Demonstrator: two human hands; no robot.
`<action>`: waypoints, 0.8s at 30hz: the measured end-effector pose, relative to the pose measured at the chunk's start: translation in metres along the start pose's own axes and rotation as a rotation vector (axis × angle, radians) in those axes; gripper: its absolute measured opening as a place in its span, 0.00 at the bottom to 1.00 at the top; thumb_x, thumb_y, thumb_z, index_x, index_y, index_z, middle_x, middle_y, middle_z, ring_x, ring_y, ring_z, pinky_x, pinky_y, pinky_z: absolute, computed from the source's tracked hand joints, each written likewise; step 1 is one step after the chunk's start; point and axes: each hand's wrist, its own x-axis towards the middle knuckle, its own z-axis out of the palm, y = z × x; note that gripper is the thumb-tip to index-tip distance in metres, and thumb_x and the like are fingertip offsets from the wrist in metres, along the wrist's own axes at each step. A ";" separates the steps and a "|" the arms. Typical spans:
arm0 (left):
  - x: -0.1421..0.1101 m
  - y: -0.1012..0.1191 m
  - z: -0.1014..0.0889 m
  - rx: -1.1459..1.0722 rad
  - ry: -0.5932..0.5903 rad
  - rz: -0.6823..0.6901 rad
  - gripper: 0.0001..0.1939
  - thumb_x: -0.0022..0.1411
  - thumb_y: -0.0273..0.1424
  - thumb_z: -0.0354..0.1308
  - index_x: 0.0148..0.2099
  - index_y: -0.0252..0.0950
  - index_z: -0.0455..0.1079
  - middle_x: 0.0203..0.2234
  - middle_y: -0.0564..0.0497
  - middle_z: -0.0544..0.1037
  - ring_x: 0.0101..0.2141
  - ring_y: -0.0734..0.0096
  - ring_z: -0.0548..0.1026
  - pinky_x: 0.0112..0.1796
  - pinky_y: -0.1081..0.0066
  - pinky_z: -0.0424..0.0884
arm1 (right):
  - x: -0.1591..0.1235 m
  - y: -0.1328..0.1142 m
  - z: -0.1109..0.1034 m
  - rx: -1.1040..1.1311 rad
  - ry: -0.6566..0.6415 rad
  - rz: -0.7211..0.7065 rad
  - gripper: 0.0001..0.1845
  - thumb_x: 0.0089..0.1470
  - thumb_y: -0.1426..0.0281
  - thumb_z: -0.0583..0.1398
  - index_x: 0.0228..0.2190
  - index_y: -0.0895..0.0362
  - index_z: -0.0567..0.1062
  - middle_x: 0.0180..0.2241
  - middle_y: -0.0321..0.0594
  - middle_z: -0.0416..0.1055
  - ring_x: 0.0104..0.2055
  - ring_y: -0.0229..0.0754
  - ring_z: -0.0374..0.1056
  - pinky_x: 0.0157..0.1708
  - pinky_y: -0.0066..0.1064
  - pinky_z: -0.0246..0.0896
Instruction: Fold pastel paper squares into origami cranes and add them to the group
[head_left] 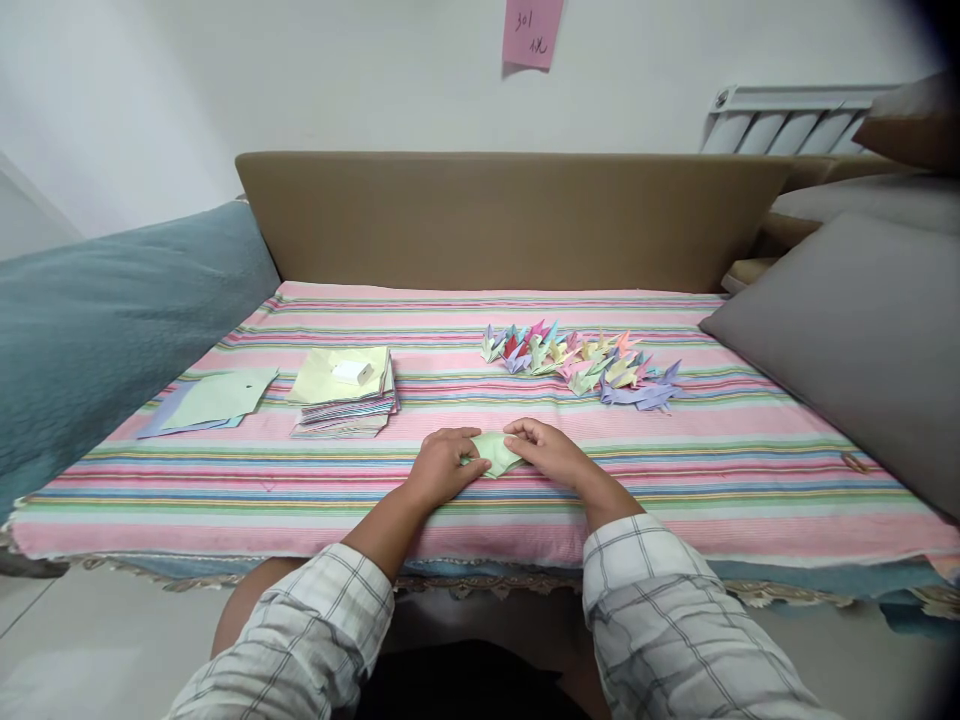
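Between my two hands a pale green sheet of folding paper [495,452], partly folded, lies on the striped cloth. My left hand [444,466] grips its left side, thumb on top and fingers curled at the edge. From the other side, my right hand [546,448] pinches the upper right edge between thumb and fingers. Parts of the paper are hidden under the fingers. Behind my hands, to the right, several folded paper cranes [581,358] in many colours stand in a loose cluster.
Left of my hands is a stack of coloured paper [341,405] with a small white box [352,372] on top. Loose sheets [221,398] lie farther left. A grey cushion [840,340] borders the right, a blue armrest [135,310] the left. A small brown object [855,462] lies near the cushion.
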 end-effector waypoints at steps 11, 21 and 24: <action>-0.002 -0.002 0.003 0.010 0.012 0.020 0.07 0.54 0.36 0.61 0.29 0.39 0.75 0.46 0.49 0.76 0.42 0.61 0.74 0.44 0.62 0.65 | -0.021 -0.020 -0.013 -0.154 -0.243 -0.217 0.23 0.45 0.73 0.62 0.46 0.51 0.70 0.58 0.43 0.55 0.53 0.45 0.61 0.43 0.30 0.63; -0.003 -0.004 0.004 -0.009 0.023 0.016 0.07 0.54 0.37 0.61 0.29 0.39 0.75 0.45 0.49 0.77 0.43 0.62 0.74 0.44 0.63 0.65 | -0.018 -0.022 -0.012 -0.420 -0.238 -0.273 0.14 0.46 0.74 0.61 0.37 0.53 0.76 0.56 0.45 0.60 0.59 0.48 0.56 0.49 0.34 0.58; -0.003 -0.003 0.003 -0.048 0.026 0.013 0.07 0.54 0.36 0.61 0.29 0.39 0.75 0.44 0.48 0.77 0.43 0.62 0.74 0.45 0.62 0.65 | -0.014 -0.023 -0.012 -0.465 -0.212 -0.296 0.08 0.45 0.72 0.63 0.32 0.54 0.77 0.44 0.42 0.71 0.49 0.45 0.66 0.44 0.32 0.60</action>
